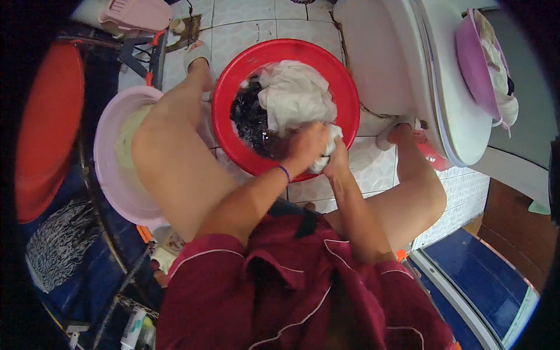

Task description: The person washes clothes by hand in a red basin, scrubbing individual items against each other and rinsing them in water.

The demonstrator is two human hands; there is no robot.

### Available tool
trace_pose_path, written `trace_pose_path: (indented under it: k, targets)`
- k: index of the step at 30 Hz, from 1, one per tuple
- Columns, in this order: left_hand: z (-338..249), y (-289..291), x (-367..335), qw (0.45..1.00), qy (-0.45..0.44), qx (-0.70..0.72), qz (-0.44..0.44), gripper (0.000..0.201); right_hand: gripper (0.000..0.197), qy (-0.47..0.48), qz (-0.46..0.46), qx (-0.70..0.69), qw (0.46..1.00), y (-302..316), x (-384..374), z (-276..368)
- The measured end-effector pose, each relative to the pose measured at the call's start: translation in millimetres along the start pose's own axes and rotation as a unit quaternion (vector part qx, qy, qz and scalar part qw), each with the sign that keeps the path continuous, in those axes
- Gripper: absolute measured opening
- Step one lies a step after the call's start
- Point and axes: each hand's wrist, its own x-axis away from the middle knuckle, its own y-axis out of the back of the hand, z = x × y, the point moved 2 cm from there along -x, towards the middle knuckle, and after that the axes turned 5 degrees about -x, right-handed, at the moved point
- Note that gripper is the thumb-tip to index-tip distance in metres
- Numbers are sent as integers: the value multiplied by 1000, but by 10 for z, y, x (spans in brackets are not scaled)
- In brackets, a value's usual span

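Between my knees stands a red basin (228,131) of water. A bunched white cloth (297,96) rises out of it, with dark fabric (249,119) soaking along the left side. At the near right rim my right hand (337,160) is closed around a wad of white cloth (333,135). Whether this wad joins the larger bunch is hidden. My left hand (308,146), with a dark band at the wrist, lies against the wad from the left. Motion smears its fingers, so their grip cannot be made out.
A pale pink tub (108,154) with light yellowish fabric sits left of my leg. Farther left lean a red basin (49,128) and a grey mop head (61,245). A white appliance (402,64) stands at the right, with a purple basin (475,64) of cloth on it.
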Motion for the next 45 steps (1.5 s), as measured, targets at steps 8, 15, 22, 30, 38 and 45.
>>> trace_pose_path:
  k: [8, 15, 22, 30, 38, 45]
  targets:
    - [36, 102, -60, 988, -20, 118, -94, 28, 54, 137, 46, 422, 895, -5, 0, 309]
    - [-147, 132, 339, 983, -17, 177, 40, 35, 32, 36, 109, 238, 964, -37, 11, 277]
    - [503, 64, -239, 949, 62, 309, 33, 29, 42, 161, 118, 585, 786, -276, 250, 398]
    - [317, 31, -127, 747, 275, 509, 328, 48, 30, 183, 307, 678, 643, -268, 628, 431]
    - [622, -109, -181, 735, 196, 537, 365, 35, 27, 245, 230, 670, 662, -261, 300, 231]
    - [945, -268, -410, 829, 258, 432, 243, 40, 26, 338, 10, 681, 649, -124, 368, 528]
